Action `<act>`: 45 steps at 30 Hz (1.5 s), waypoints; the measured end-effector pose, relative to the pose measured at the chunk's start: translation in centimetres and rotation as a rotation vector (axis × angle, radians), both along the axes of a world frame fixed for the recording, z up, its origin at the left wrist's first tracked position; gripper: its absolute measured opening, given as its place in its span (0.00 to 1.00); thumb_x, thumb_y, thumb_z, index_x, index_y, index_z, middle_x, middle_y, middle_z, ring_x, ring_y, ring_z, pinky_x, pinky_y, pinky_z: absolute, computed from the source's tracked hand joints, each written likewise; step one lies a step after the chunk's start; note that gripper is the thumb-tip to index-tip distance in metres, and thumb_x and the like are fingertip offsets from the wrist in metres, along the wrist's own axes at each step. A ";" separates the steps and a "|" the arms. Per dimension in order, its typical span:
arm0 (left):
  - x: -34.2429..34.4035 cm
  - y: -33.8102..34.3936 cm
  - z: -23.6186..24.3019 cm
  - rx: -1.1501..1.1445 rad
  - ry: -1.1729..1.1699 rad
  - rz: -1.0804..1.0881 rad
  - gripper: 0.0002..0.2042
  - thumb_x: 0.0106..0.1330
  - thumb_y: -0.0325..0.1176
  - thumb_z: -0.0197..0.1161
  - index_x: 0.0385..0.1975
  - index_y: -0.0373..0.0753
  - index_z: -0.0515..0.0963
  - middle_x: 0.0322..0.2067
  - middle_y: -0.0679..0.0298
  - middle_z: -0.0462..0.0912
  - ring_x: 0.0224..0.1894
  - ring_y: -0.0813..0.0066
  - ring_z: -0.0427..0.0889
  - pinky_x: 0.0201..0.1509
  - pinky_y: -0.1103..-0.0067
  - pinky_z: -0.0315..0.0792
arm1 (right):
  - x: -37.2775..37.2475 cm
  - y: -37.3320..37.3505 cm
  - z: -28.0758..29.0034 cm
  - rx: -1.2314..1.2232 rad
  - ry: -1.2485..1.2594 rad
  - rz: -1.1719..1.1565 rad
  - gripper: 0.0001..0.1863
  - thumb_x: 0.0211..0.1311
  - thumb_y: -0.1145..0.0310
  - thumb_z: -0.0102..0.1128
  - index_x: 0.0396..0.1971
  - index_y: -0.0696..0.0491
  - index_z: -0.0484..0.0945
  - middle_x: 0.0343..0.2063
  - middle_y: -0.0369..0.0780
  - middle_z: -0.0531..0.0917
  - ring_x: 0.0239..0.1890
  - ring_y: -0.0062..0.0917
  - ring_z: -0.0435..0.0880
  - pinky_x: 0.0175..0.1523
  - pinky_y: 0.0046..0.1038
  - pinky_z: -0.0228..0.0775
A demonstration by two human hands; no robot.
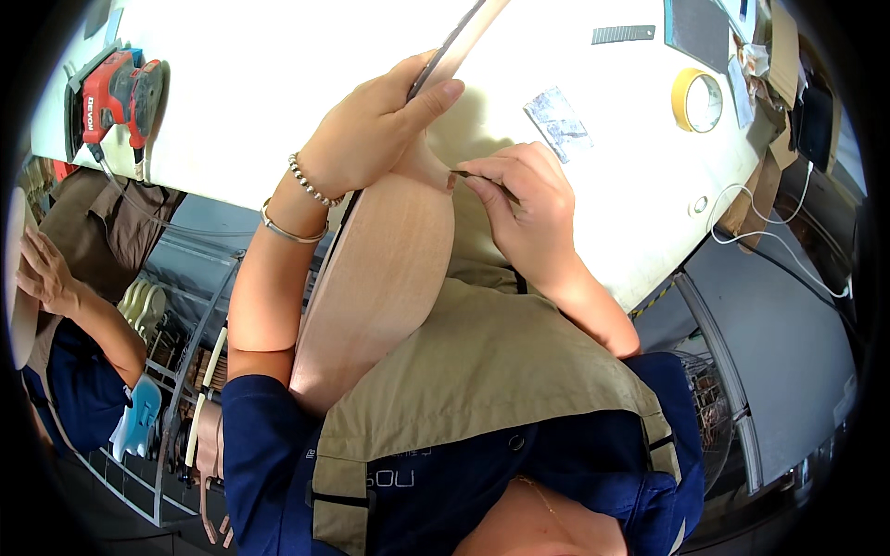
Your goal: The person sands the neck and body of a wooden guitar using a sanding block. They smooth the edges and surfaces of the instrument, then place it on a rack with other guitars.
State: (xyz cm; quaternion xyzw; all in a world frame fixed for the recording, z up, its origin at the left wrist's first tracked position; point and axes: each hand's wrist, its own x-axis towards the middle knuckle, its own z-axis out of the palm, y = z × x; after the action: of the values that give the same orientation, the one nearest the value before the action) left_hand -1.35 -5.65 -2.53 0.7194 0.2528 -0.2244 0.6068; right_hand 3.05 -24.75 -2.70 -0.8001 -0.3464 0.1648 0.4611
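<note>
An unfinished guitar [380,250] of pale bare wood rests on its edge against my body, its neck slanting up to the right across the table. My left hand [375,120] is closed around the neck near where it joins the body. Beside that joint, my right hand [528,199] pinches a small, thin, dark tool [468,174]. Its tip is at the wood of the neck heel; I cannot make out its exact kind. A worn grey-white sheet [559,123] lies on the table beyond my right hand.
On the white table [250,56] stand a red sander [116,102] at left and a yellow tape roll [681,100] at right. A dark segmented strip [623,35] lies farther back. A white cable [779,232] hangs at right. Another person's hand [46,273] shows at far left.
</note>
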 end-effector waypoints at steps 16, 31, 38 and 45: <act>-0.4 -0.3 -0.8 0.029 -0.033 0.032 0.28 0.66 0.54 0.50 0.54 0.34 0.69 0.26 0.62 0.76 0.32 0.75 0.74 0.37 0.79 0.68 | 0.0 0.1 0.3 -0.020 -0.001 0.007 0.09 0.40 0.81 0.64 0.24 0.52 0.80 0.21 0.34 0.76 0.25 0.28 0.69 0.29 0.25 0.63; -0.1 -0.1 -0.2 -0.004 -0.038 0.019 0.27 0.67 0.51 0.50 0.55 0.34 0.68 0.30 0.60 0.78 0.35 0.74 0.75 0.41 0.80 0.69 | -0.9 0.0 0.1 -0.020 -0.083 -0.015 0.10 0.40 0.82 0.63 0.26 0.52 0.80 0.22 0.34 0.75 0.25 0.28 0.69 0.27 0.25 0.63; 0.0 0.0 -0.2 -0.001 -0.020 0.002 0.26 0.68 0.51 0.50 0.55 0.34 0.68 0.30 0.63 0.78 0.35 0.75 0.75 0.41 0.80 0.69 | -1.7 -0.4 0.7 -0.007 -0.132 0.014 0.11 0.37 0.82 0.63 0.26 0.53 0.81 0.22 0.34 0.75 0.24 0.27 0.69 0.26 0.24 0.63; -0.1 -0.1 -0.3 -0.006 -0.035 0.020 0.26 0.67 0.51 0.50 0.55 0.34 0.68 0.31 0.63 0.77 0.36 0.76 0.74 0.41 0.80 0.69 | -1.5 -0.4 0.4 0.011 -0.176 -0.001 0.11 0.38 0.82 0.62 0.26 0.53 0.81 0.21 0.35 0.76 0.23 0.27 0.70 0.26 0.25 0.63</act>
State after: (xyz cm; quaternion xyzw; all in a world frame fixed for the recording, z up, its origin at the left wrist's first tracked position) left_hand -1.46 -5.71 -2.83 0.7190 0.2485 -0.2064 0.6154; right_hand 1.53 -25.18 -2.34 -0.8090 -0.3862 0.0918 0.4334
